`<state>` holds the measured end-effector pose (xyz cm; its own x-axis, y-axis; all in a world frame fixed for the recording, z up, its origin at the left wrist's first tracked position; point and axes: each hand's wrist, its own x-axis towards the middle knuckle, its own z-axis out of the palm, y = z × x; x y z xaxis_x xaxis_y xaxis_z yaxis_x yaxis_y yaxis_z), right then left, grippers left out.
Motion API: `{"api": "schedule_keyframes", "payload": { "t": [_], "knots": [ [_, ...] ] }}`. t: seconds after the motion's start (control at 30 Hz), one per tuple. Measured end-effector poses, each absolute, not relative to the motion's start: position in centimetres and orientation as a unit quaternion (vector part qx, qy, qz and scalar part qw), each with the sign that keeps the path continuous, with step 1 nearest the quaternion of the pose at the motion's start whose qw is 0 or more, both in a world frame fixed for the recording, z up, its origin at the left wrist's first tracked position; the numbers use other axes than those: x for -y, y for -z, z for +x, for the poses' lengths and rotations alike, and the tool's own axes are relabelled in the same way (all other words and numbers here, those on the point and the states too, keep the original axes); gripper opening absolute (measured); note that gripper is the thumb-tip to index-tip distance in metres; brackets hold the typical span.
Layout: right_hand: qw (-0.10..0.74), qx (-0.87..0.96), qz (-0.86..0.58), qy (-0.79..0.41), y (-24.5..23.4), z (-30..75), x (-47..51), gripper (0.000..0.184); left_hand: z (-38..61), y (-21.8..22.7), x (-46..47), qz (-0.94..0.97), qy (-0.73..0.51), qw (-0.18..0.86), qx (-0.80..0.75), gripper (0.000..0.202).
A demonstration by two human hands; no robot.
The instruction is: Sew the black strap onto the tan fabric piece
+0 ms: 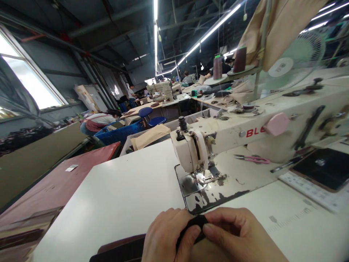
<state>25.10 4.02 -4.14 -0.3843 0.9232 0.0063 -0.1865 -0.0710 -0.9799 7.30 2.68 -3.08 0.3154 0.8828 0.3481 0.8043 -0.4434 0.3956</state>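
Hands, both yours, at the near edge of the white desk (117, 196): your left hand (166, 236) and right hand (240, 236) meet thumb to thumb, each grip pinched together on a small black fabric piece (196, 222). That piece sits between the two thumbs and forefingers, just above the desk top, right in front of the chipped metal bed of the sewing machine (245, 134). More dark material (122, 249) trails from under your left hand toward the lower edge of view; whether it joins the pinched piece cannot be told.

Item, behind the hands: presser foot and needle plate (203, 178), near but apart from your fingers.
Item, on the machine bed: pink thread snips (253, 159), well to the right.
Item, far right: dark screen panel (324, 167).
Item, on top of the machine: two dark thread cones (218, 67).
Item, left: reddish side table (62, 178) bearing a small white label.
Item, beyond: blue crate (120, 133), blue stool, further machines, other people seated at work.
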Motion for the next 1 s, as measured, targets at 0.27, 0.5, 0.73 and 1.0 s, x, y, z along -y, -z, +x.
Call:
{"api": "schedule_keyframes", "payload": {
  "t": [0.27,0.5,0.73,1.0],
  "knots": [
    [0.463,0.452,-0.346,-0.679,4.5,24.5,-3.5,0.016,7.7,1.6,-2.6,0.771,-0.303,0.183,-0.529,0.023],
    [0.445,0.505,-0.384,-0.632,4.8,24.7,-3.3,0.014,7.8,1.0,-3.2,0.694,-0.331,0.334,-0.545,0.019],
    [0.463,0.827,-0.307,-0.089,6.8,29.5,-5.0,0.037,8.3,1.8,-6.0,0.661,-0.31,0.473,-0.493,0.023],
    [0.291,0.93,-0.214,-0.066,7.6,29.9,-10.7,0.039,10.0,5.9,-12.3,0.751,-0.206,0.258,-0.571,0.014]
  ]
}}
